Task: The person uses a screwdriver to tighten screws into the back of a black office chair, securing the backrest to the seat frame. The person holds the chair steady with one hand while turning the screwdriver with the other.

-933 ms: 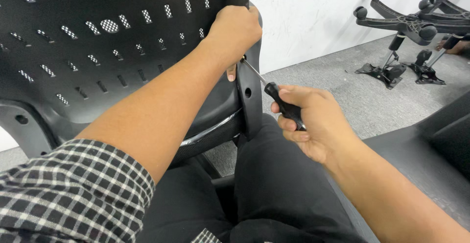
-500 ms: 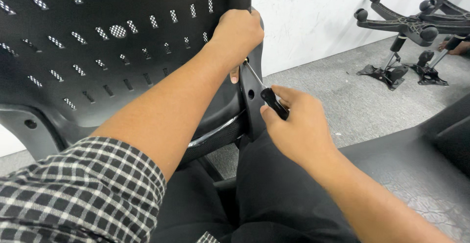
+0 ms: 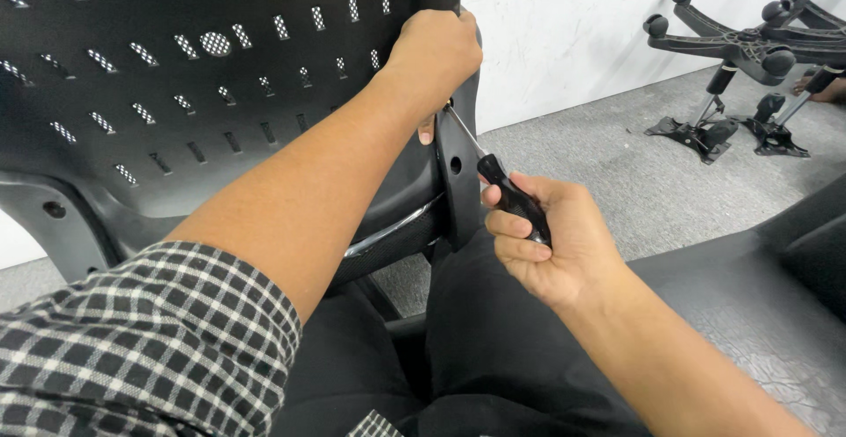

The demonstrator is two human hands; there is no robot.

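Our right hand (image 3: 551, 243) has re-gripped the screwdriver (image 3: 507, 192), fingers closed round its handle again, tip still at the chair back (image 3: 220, 93) edge; our left hand (image 3: 436, 54) keeps clamping that edge, so driving goes on

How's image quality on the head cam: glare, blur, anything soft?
Head view: even, diffuse light, soft shadows only. Mild glare on the chrome strip under the black chair back. Right hand and screwdriver sharp, no motion blur. Left hand sharp; the checked sleeve is slightly soft. Wide-angle stretch at edges.
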